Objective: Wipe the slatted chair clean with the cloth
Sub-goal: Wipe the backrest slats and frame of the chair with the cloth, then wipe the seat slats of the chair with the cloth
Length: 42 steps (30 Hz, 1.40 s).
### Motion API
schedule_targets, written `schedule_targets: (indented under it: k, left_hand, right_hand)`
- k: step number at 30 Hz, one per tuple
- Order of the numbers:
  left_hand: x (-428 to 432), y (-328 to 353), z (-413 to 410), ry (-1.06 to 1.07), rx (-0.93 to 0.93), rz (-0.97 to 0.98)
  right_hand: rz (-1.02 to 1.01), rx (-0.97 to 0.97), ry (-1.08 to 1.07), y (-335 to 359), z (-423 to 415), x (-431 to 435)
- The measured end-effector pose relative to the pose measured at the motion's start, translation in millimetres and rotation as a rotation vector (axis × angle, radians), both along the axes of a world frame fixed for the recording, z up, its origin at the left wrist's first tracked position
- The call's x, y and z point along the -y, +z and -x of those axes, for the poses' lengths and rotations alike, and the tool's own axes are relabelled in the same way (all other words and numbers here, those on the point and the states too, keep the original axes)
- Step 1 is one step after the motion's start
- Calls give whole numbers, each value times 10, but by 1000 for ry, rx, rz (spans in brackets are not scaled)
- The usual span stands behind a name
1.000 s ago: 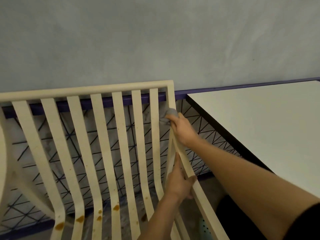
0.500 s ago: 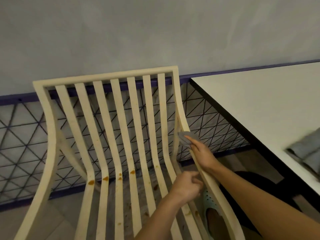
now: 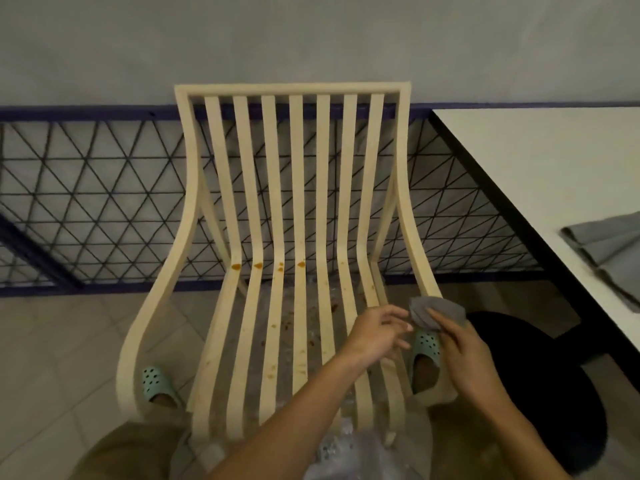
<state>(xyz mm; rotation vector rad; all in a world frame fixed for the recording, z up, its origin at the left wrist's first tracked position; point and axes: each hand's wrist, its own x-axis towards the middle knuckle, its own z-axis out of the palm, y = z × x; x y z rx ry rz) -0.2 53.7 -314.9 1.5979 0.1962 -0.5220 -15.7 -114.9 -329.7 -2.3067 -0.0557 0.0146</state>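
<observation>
while the chair [image 3: 296,174] stands at frame centre with its back toward 12 o'clock, the cloth [image 3: 438,310] is at 4 o'clock from centre, at the chair's right side rail where the rail curves down into the seat. whether the cloth touches the rail cannot be told.

hand states:
- right hand [image 3: 467,362]: pinches the lower edge of the grey cloth between thumb and fingers; the cloth fans out above the fingertips toward 12 o'clock.
- left hand [image 3: 374,336]: holds nothing; fingers loosely spread and slightly bent over the right-hand seat slats, fingertips just beside the cloth at its 9 o'clock side. contact with the cloth cannot be told.

chair condition: orange-brown stains [image 3: 236,266] sit at the bend of several slats, with smaller spots along the seat slats.

surroundings: a white table [image 3: 554,174] lies at 3 o'clock, carrying a second cloth [image 3: 609,244], folded, at its near edge. a wire mesh [image 3: 104,202] runs behind the chair. two green clogs [image 3: 156,382] show through the frame at 7 and 4 o'clock.
</observation>
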Motion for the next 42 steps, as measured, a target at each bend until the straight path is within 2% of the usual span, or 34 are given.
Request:
schedule_targets:
  k: [5, 8, 11, 13, 16, 20, 22, 25, 28, 30, 33, 35, 38, 40, 42]
  left_hand:
    - [-212, -163, 433, 161, -134, 181]
    - [-303, -229, 688, 167, -206, 199]
    - [-377, -316, 973, 187, -236, 306]
    - [-494, -384, 1160, 335, -287, 401]
    - [-732, -576, 1407, 551, -355, 435]
    - [-1061, -675, 1675, 602, -298, 276]
    - [-1198, -718, 1801, 622, -245, 211]
    - [-1380, -806, 1927, 669, -191, 131]
    - [-1526, -822, 1990, 684, -121, 60]
    - [-1649, -769, 2001, 658, -66, -22]
    - [-1896, -537, 1988, 578, 65, -199]
    - [-2064, -348, 1959, 536, 126, -362]
    - [-2289, -23, 1883, 682, 225, -566]
    - [-2535, 73, 1755, 805, 372, -838]
    - [-2782, 7, 1603, 846, 315, -1070]
  right_hand:
    - [98, 83, 19, 119, 329, -63]
    - [40, 150, 161, 243, 422, -306]
    - [-68, 36, 314, 220, 554, -707]
    - [-71, -78, 382, 85, 600, -945]
    - [-165, -266, 439, -81, 638, -1177]
    - [-271, -455, 578, -202, 786, -1431]
    - [-233, -473, 632, -279, 859, -1563]
    - [-194, -425, 556, -318, 879, -1700]
    - [-321, -466, 438, -354, 879, -1761]
    - [-484, -628, 352, -350, 858, -1802]
    - [-785, -1038, 251, -260, 823, -1905]
    - [-849, -1130, 210, -225, 822, -1950]
    - [-899, -1043, 147, -224, 787, -1987]
    - [-819, -898, 94, -266, 739, -1965]
    - [-719, -766, 65, -311, 709, -1916]
